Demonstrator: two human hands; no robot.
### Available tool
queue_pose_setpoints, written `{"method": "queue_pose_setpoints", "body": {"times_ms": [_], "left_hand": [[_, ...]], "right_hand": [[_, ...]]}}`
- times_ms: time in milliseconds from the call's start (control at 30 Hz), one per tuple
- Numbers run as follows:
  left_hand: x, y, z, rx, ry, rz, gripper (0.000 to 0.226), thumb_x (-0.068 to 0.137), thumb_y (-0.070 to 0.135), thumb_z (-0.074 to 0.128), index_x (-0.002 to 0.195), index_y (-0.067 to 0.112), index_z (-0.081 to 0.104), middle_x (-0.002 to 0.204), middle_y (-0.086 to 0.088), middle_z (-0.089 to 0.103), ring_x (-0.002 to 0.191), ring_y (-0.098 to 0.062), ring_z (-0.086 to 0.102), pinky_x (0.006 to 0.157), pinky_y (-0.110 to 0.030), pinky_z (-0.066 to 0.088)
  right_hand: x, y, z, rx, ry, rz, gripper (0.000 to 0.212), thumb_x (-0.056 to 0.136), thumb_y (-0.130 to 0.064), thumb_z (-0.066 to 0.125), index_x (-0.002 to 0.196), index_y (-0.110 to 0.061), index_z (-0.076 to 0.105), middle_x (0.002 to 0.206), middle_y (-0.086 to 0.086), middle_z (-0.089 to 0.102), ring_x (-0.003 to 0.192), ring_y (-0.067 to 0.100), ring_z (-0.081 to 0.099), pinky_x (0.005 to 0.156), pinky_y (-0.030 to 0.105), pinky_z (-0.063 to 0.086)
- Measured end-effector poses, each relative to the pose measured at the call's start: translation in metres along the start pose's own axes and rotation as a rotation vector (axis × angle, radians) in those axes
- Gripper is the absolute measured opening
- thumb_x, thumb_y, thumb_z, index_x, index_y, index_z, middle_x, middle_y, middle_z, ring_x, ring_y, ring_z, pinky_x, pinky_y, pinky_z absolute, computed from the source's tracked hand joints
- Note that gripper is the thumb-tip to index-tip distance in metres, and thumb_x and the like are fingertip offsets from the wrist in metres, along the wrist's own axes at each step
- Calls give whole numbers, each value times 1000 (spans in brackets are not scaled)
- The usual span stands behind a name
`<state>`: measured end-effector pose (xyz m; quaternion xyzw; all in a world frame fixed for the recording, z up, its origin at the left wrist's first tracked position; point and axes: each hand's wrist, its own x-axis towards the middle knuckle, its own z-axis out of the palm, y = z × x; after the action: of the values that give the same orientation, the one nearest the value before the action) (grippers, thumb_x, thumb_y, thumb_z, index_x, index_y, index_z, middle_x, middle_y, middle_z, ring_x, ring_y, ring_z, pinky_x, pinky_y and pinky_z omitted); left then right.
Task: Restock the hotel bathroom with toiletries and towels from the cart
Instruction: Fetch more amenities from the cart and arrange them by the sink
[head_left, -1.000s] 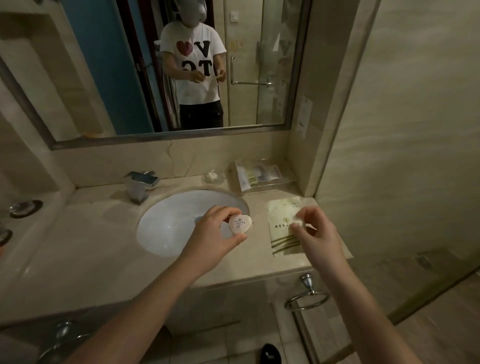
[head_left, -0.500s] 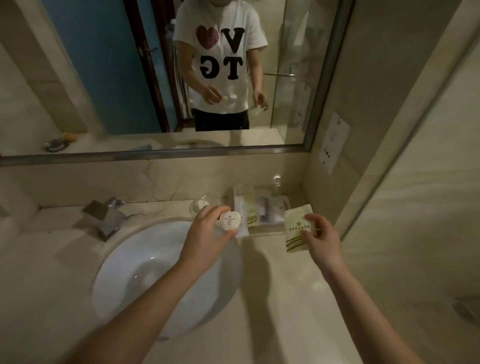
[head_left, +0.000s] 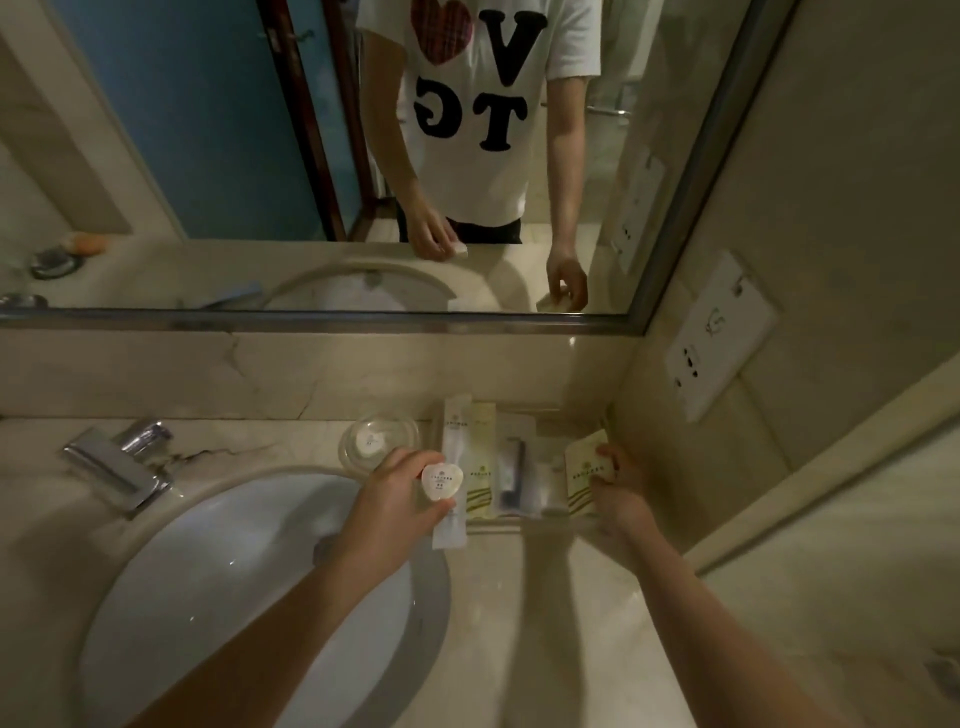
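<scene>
My left hand (head_left: 392, 499) pinches a small white heart-shaped soap (head_left: 440, 480) above the sink's right rim. My right hand (head_left: 618, 488) holds a pale green toiletry packet (head_left: 584, 475) at the right end of the clear amenity tray (head_left: 493, 526) by the back wall. In the tray lie a long white sachet (head_left: 453, 467), a second green packet (head_left: 480, 473) and a clear packet with a dark item (head_left: 511, 480). A clear soap dish (head_left: 379, 440) with a white soap stands left of the tray.
The white oval sink (head_left: 234, 597) fills the marble counter (head_left: 545, 623) on the left, with a chrome faucet (head_left: 122, 462) behind it. A wall mirror (head_left: 208, 156) runs above. A white socket plate (head_left: 719, 332) sits on the right wall, close to the tray.
Both hands have moved forward to the amenity tray. The green packet has gone from the counter's front edge to the tray's right end. The view has closed in on the counter.
</scene>
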<state>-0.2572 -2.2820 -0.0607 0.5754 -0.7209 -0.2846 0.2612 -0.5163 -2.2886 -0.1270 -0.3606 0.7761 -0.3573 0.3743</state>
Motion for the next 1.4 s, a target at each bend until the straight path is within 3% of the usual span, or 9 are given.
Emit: {"method": "queue_pose_setpoints", "body": {"times_ms": [200, 367, 600, 767, 900, 967, 1067, 1200, 1400], "left_hand": [[5, -7, 17, -13, -45, -27, 41, 73, 16, 78, 111, 15, 62, 108, 4, 55, 96, -12, 54, 83, -19, 40], [7, -11, 20, -26, 9, -78, 41, 72, 15, 79, 110, 16, 63, 107, 3, 56, 96, -14, 56, 83, -23, 43], [12, -13, 12, -31, 31, -56, 40, 73, 11, 77, 110, 14, 63, 108, 1, 56, 94, -14, 55, 80, -21, 39], [8, -20, 3, -58, 50, -34, 42, 70, 7, 79, 109, 11, 65, 107, -1, 56, 91, -13, 55, 79, -16, 37], [10, -32, -6, -64, 37, -49, 41, 69, 10, 79, 108, 13, 65, 102, 4, 56, 90, -10, 54, 79, -19, 40], [12, -41, -12, -75, 20, -34, 40, 69, 11, 79, 106, 14, 64, 102, 4, 57, 90, -10, 55, 81, -22, 43], [17, -57, -23, -88, -6, 2, 38, 71, 11, 77, 106, 12, 63, 101, 5, 58, 92, -9, 55, 80, -16, 43], [32, -82, -36, -105, -45, 60, 36, 72, 9, 75, 105, 13, 61, 100, 9, 56, 91, -6, 53, 77, -5, 37], [67, -139, -38, 89, -91, 80, 40, 82, 22, 68, 120, 18, 56, 121, 2, 56, 111, -16, 51, 95, -27, 40]], "right_hand": [[20, 12, 6, -163, 39, 17, 45, 87, -2, 48, 129, -20, 49, 128, 11, 53, 110, 32, 57, 92, 45, 50], [24, 21, 11, -521, -18, -46, 45, 92, -12, 52, 136, -16, 43, 141, 11, 39, 130, 28, 37, 105, 31, 30], [8, 9, 16, -931, 82, -208, 34, 93, -19, 46, 126, -20, 46, 137, 5, 41, 124, 27, 41, 97, 34, 38], [-25, -32, 43, -617, -77, -426, 21, 90, -19, 52, 108, -13, 61, 103, 8, 64, 95, 24, 58, 72, 28, 44], [-54, -66, 78, -151, -362, -378, 13, 91, -19, 56, 94, -12, 68, 87, 5, 68, 82, 18, 62, 79, 32, 48], [-60, -78, 95, -13, -466, -341, 13, 90, -17, 59, 78, -18, 65, 74, -1, 65, 71, 11, 59, 72, 27, 46], [-64, -94, 118, -3, -500, -310, 21, 85, -18, 66, 68, -28, 58, 63, -8, 56, 59, 3, 50, 60, 17, 38], [-58, -107, 146, -5, -466, -251, 15, 82, -17, 70, 73, -26, 61, 74, 3, 63, 70, 14, 57, 67, 26, 43], [-26, -112, 186, -295, -193, -169, 6, 80, -28, 69, 84, -26, 64, 85, 2, 68, 81, 19, 64, 74, 30, 49]]}}
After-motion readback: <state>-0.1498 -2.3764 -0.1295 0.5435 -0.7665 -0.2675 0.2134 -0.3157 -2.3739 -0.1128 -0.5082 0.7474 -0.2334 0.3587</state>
